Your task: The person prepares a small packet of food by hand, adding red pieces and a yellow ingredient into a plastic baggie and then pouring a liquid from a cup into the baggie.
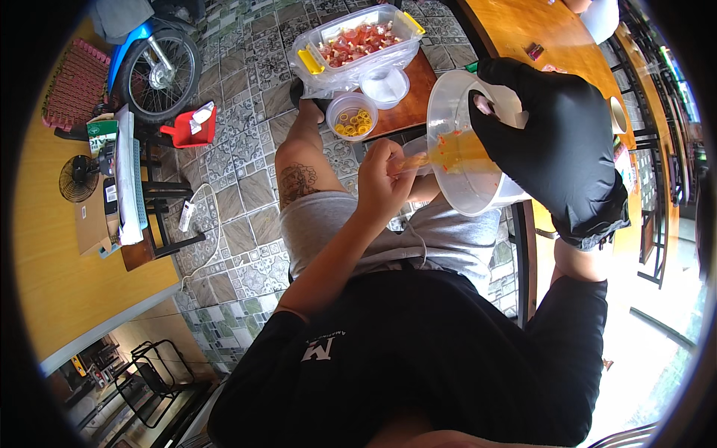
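Observation:
My bare left hand [386, 176] pinches a small clear plastic bag [417, 151] in front of my lap. Amber liquid seems to show inside the bag, at the fingertips. My right hand [552, 143], in a black glove, grips a translucent plastic tub [440, 106] from its far side. The tub lies tipped, its wide mouth facing the bag. Orange sauce [464, 152] with red flecks rests along its lower wall. A pale pinkish piece [484, 105] shows beside the gloved thumb; what it is I cannot tell.
On a low wooden table [423, 78] stand a bin [358, 42] of tied red bags, a cup [352, 116] of yellow rubber bands and a round clear container [385, 87]. A red dustpan [193, 126] and a motorbike wheel [161, 75] are at left. A long wooden table [515, 28] flanks my right.

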The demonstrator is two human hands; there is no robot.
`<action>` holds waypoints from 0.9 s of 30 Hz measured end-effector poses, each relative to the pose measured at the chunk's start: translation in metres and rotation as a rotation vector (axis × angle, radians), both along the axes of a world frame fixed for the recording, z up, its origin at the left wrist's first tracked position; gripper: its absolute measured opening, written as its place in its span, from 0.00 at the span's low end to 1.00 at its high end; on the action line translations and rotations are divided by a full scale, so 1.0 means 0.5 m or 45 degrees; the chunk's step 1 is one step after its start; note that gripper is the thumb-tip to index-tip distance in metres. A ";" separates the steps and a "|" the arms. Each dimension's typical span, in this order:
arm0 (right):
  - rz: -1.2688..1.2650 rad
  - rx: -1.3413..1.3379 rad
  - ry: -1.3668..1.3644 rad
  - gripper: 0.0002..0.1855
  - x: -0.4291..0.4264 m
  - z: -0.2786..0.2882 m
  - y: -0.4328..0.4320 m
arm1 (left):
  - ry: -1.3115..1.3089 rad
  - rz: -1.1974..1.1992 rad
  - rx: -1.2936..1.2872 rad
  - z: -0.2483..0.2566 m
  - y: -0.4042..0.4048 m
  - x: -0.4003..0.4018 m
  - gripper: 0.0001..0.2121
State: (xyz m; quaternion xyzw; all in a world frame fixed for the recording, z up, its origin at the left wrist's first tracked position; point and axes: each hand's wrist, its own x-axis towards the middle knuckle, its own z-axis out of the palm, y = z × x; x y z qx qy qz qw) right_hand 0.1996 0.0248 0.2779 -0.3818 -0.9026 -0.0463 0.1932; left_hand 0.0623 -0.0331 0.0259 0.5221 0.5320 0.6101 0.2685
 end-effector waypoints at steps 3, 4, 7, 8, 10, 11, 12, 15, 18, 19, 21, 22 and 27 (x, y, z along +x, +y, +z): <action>-0.015 -0.010 -0.002 0.13 -0.001 0.003 -0.002 | 0.115 -0.015 0.030 0.001 0.000 -0.004 0.11; -0.015 -0.010 -0.001 0.13 0.000 0.003 -0.002 | 0.120 -0.010 0.023 0.002 0.001 -0.003 0.11; -0.047 -0.022 0.001 0.14 -0.002 0.003 -0.005 | 0.128 0.007 0.009 0.006 0.000 -0.003 0.12; -0.063 -0.027 0.001 0.14 -0.003 0.002 -0.006 | 0.124 0.011 0.010 0.006 -0.001 -0.004 0.12; -0.051 -0.072 0.055 0.14 -0.002 -0.004 -0.001 | 0.109 0.021 0.028 0.001 0.000 -0.006 0.12; -0.045 -0.089 0.082 0.14 0.000 -0.008 0.003 | 0.098 0.024 0.050 -0.003 0.004 -0.008 0.12; -0.057 -0.075 0.114 0.14 0.003 -0.013 0.008 | 0.088 0.029 0.071 -0.008 0.007 -0.011 0.12; -0.087 -0.048 0.232 0.14 0.030 -0.048 0.036 | 0.025 0.058 0.055 -0.012 0.015 -0.012 0.12; -0.236 -0.277 0.392 0.14 0.052 -0.088 0.065 | 0.090 0.083 0.012 -0.015 0.023 -0.029 0.12; -0.265 -0.447 0.511 0.14 0.059 -0.103 0.071 | 0.143 0.104 0.023 -0.015 0.028 -0.036 0.13; -0.193 -0.526 0.724 0.14 0.080 -0.146 0.097 | 0.246 0.132 0.046 -0.012 0.042 -0.045 0.13; -0.157 -0.564 0.830 0.14 0.087 -0.163 0.107 | 0.260 0.130 0.033 -0.011 0.049 -0.047 0.13; -0.155 -0.892 1.190 0.11 0.112 -0.229 0.145 | 0.329 0.139 0.028 -0.023 0.086 -0.058 0.13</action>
